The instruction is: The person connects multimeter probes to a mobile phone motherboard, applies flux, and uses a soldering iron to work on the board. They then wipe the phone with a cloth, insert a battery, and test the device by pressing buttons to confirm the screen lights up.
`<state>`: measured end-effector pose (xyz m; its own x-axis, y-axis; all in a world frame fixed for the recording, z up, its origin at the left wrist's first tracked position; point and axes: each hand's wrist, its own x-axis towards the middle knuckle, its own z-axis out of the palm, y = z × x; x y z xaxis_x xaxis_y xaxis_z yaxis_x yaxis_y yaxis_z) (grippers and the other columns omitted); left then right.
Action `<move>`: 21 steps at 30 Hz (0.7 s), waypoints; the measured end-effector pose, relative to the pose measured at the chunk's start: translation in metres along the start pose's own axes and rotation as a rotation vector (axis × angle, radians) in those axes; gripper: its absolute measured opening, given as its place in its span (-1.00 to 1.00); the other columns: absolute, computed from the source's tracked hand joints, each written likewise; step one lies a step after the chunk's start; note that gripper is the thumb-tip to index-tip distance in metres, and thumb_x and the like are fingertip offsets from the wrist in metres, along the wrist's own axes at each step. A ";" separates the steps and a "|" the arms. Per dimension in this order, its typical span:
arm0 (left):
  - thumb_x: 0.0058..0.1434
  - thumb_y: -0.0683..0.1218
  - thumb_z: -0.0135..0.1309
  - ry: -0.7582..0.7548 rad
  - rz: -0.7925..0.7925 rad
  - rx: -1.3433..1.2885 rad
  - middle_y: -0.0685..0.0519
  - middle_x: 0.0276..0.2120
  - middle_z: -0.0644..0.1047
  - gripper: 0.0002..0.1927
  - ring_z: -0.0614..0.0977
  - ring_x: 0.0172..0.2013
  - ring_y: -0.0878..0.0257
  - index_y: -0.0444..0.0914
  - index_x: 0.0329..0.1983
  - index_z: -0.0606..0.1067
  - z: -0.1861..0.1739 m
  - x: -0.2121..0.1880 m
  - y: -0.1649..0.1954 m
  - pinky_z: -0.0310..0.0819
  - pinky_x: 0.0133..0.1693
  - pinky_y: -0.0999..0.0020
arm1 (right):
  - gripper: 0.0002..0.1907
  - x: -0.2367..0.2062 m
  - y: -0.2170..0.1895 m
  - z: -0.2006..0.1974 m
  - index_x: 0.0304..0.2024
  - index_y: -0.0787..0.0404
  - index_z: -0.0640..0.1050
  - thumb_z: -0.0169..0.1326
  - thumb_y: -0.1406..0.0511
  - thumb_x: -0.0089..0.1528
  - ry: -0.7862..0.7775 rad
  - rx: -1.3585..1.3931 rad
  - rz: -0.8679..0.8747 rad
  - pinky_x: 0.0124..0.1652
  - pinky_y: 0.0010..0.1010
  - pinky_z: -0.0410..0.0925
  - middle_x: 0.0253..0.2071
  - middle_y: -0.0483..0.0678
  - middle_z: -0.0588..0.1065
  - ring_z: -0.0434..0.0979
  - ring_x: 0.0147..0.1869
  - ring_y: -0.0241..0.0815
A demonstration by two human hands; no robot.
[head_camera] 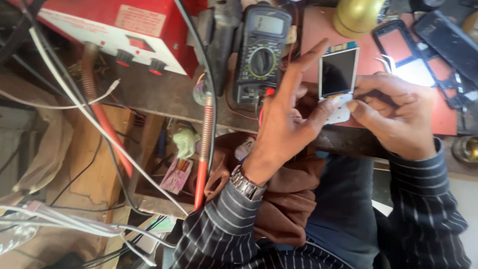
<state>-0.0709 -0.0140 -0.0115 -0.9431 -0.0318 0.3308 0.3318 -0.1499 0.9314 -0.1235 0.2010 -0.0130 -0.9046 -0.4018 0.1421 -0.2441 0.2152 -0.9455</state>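
**Two hands on a small phone assembly at the near edge of a cluttered bench**

Surroundings: dark multimeter (262,52) standing just left of the work, its dial facing up; red power unit (124,30) with two knobs toward the far left corner of the bench; brass-coloured round object (357,15) at the far edge; empty black phone frames (423,45) lying on the red mat (311,30) toward the far right. Copper-wound hose (205,134) and white cables (74,107) hanging over the near left edge, partly crossing the multimeter's side.

Hands: left hand (286,124) half open, index finger stretched up along the left side of the phone assembly (338,82), thumb pressed on its pale lower part. Right hand (393,112) curled narrow, fingertips pinching that same lower edge from the right. Screen face up, at the near edge of the red mat, between both hands. Metal wristwatch (246,184) on the left wrist.
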 end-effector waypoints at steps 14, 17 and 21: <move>0.44 -0.23 0.24 0.032 0.108 0.138 0.06 0.44 0.33 -0.28 0.62 0.18 0.30 -0.10 0.53 0.13 0.001 -0.006 -0.007 0.61 0.09 0.50 | -0.77 -0.003 0.001 -0.003 0.03 0.45 0.53 0.14 0.53 0.32 -0.005 -0.069 -0.051 -0.09 -0.63 0.42 -0.16 -0.11 0.50 0.51 -0.12 -0.46; 0.40 -0.20 0.23 0.034 0.068 0.125 0.04 0.43 0.33 -0.25 0.62 0.16 0.27 -0.10 0.54 0.12 0.001 -0.006 0.001 0.59 0.09 0.46 | -0.83 -0.003 -0.004 0.000 -0.03 0.48 0.54 0.17 0.53 0.32 0.028 -0.156 -0.032 -0.13 -0.63 0.38 -0.19 -0.11 0.51 0.47 -0.17 -0.46; 0.33 -0.19 0.18 0.023 -0.071 0.021 0.04 0.47 0.32 -0.20 0.70 0.03 0.27 -0.09 0.55 0.08 -0.001 -0.006 0.006 0.62 -0.22 0.46 | -0.82 -0.004 -0.005 0.004 0.00 0.46 0.54 0.13 0.52 0.33 -0.010 -0.040 -0.060 -0.04 -0.65 0.40 -0.15 -0.14 0.53 0.52 -0.10 -0.48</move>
<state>-0.0633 -0.0156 -0.0085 -0.9643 -0.0448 0.2609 0.2646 -0.1322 0.9553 -0.1176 0.1982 -0.0099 -0.8843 -0.4241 0.1953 -0.3122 0.2261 -0.9227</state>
